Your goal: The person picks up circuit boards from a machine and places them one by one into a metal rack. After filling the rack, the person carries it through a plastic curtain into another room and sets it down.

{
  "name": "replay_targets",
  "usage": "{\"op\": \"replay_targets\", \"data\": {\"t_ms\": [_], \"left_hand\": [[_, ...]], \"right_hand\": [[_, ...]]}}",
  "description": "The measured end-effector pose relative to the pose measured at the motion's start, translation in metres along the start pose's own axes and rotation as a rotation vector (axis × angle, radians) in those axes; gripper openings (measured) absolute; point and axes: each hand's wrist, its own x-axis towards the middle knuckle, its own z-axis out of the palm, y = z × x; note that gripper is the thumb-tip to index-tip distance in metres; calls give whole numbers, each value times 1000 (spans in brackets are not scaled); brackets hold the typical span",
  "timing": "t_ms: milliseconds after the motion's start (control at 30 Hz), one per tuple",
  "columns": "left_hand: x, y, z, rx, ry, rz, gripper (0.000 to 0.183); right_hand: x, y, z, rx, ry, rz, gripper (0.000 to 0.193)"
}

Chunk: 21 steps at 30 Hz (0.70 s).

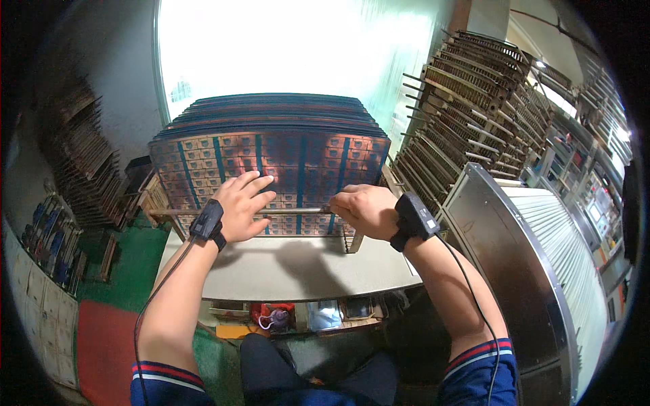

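Observation:
Copper-coloured circuit board panels (233,162) with dark blue stripes stand on edge, packed one behind another in a rack. Across their front runs a thin horizontal rod (177,212). My left hand (242,206) is open, fingers spread before the front panel, with the thumb close to the rod. Farther right, my right hand (367,211) has its fingers curled together at the line of the rod. What lies between those fingertips, if anything, is hidden. Each wrist wears a black strapped device with a cable.
The rack stands on a pale table (284,271), with a shelf of small items (325,315) below its front edge. To my right are a metal-sided cabinet (514,271) and tall slatted racks (474,115). More racks (81,155) stand left. A bright window (291,47) is behind.

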Motion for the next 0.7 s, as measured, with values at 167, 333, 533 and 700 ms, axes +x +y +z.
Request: {"op": "replay_targets", "data": {"t_ms": [167,333,533,700], "left_hand": [[-4,3,-7,27,84,5,43],[12,15,1,-30,80,-43,42],[-8,-6,4,-122,-111,-231,27],[1,-11,22,-308,-232,-315,39]], "right_hand": [[6,-31,-4,-388,-44,175,20],[-1,-20,9,-168,68,371,23],[-55,-16,-51,-326,136,234,22],[-240,30,-197,-607,78,869,26]]}}
